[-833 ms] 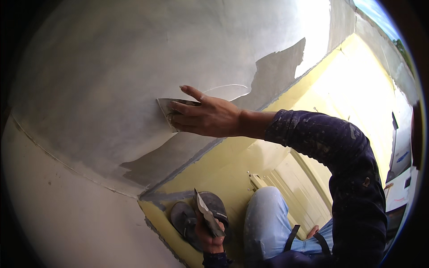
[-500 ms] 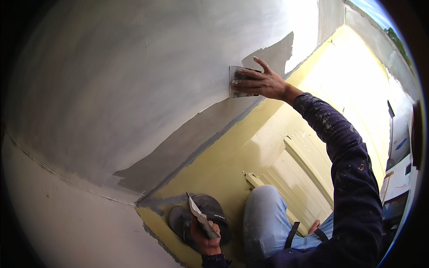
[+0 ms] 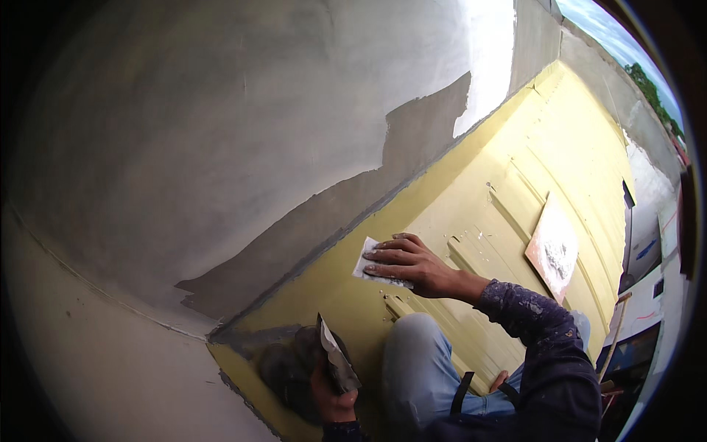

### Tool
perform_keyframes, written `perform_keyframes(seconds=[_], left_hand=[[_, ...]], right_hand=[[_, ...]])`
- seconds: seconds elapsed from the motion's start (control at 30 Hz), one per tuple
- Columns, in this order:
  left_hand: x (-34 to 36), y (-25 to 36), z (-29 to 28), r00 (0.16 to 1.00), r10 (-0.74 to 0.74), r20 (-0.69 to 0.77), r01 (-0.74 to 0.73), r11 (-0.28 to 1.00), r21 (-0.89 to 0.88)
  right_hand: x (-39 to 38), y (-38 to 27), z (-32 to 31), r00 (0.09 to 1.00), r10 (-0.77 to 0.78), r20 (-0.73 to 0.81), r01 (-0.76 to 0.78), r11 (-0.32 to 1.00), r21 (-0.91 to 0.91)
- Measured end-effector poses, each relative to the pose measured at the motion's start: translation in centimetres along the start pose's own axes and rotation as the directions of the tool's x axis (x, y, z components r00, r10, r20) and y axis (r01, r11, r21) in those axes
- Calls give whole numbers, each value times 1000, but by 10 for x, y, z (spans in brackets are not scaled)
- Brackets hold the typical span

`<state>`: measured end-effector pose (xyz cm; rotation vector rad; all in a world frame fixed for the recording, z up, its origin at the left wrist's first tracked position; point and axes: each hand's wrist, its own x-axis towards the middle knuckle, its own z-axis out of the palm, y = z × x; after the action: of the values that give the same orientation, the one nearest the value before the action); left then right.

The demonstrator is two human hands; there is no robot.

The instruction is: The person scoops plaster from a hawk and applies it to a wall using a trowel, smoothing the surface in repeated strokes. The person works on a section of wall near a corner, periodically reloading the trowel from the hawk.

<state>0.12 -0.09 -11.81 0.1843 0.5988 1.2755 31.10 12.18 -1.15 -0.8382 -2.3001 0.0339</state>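
My right hand is closed on a flat, squarish putty spreader, its face whitish with putty, fingers laid along the blade. It is held off the wall, above the yellow metal roofing. Low in the picture, my left hand grips a second metal putty blade, tilted upright, with grey-white putty along it. Beside both hands rises the plastered wall, mostly smooth light grey. A darker bare strip with a ragged upper edge runs along its foot.
A pinkish board with a heap of white putty rests on the ribbed yellow roofing. My bent knee in jeans is beside the left hand, with a dark sandal behind that hand. A wooden stick stands at right.
My right hand has left the wall with its spreader and come down toward me over the roofing. The left hand's blade has tipped more upright. The putty board has come into sight.
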Motion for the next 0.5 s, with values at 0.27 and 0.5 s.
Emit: perform_keyframes(seconds=[0.27, 0.5], left_hand=[[-11, -4, -1, 982, 9, 190, 58, 937, -345], [-10, 14, 2, 899, 59, 434, 132, 908, -398]], right_hand=[[16, -80, 29, 940, -320, 116, 289, 930, 227], [32, 50, 13, 805, 426, -413, -432, 898, 84]])
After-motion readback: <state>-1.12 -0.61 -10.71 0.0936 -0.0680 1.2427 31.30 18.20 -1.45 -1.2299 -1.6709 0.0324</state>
